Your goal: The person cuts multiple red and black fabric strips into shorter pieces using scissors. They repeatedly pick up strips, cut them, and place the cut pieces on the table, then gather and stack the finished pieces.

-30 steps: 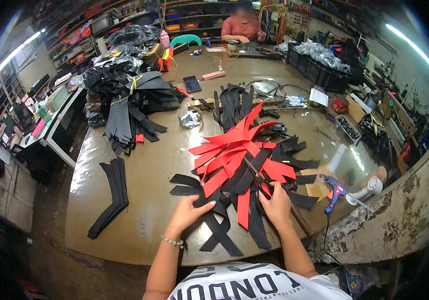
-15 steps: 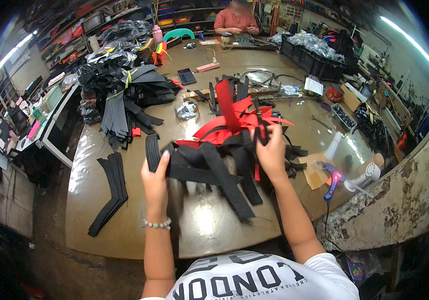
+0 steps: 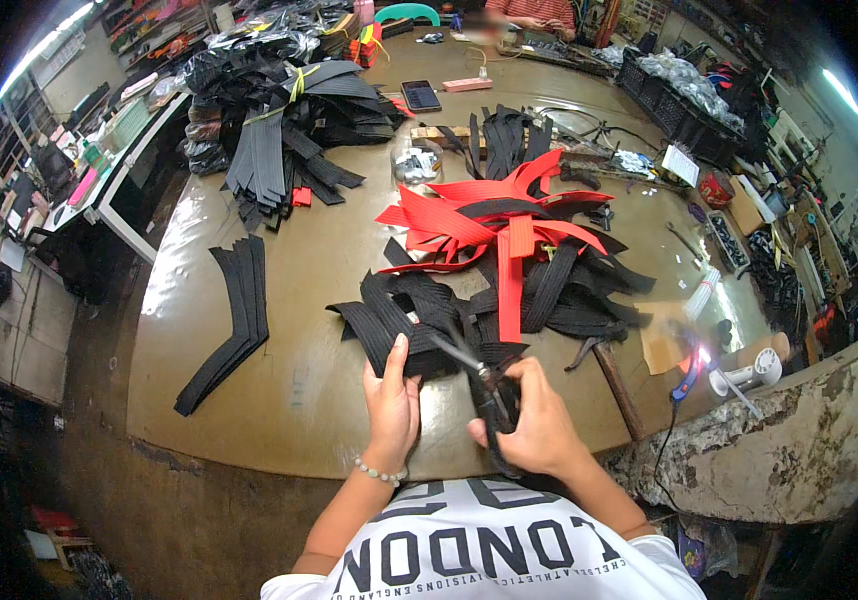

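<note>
The right hand (image 3: 537,420), gripping black-handled metal scissors (image 3: 486,376), has drawn nearer, putting their blades (image 3: 459,353) beside black ribbed fabric straps (image 3: 377,322) pinched by the left hand (image 3: 391,412).

White short-sleeved shirt (image 3: 494,578), dark lettering (image 3: 479,550), pale beaded bracelet (image 3: 380,473)

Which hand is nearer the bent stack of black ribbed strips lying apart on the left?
Left. The left hand is right of the stack; the right hand, holding metal-bladed scissors, is farther right.
</note>
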Action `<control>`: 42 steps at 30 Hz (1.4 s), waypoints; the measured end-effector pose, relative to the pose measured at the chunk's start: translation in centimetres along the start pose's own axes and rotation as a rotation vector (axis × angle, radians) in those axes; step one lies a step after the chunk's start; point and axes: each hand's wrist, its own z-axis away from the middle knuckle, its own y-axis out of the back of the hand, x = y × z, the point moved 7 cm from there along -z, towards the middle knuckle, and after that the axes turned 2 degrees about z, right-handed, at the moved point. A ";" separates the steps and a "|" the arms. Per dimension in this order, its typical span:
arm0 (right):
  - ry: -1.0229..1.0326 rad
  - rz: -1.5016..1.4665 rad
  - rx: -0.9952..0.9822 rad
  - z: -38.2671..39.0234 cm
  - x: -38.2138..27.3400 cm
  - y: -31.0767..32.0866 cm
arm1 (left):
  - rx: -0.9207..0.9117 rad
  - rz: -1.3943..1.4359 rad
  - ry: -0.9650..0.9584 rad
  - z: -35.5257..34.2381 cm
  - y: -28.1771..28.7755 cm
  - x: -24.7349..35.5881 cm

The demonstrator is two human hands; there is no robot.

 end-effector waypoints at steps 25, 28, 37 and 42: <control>-0.082 -0.088 0.015 -0.1 1.9 -2.4 | -0.082 -0.028 -0.068 1.2 0.2 0.9; 0.004 -0.064 0.040 0.3 1.1 -2.1 | -0.132 0.101 -0.050 0.7 -0.3 1.4; 0.146 0.189 0.076 0.5 -1.0 -1.5 | -0.305 0.103 -0.060 1.4 -2.7 2.8; 0.185 0.142 0.124 -0.1 -1.3 -2.5 | -0.357 0.128 -0.020 1.8 -3.8 1.7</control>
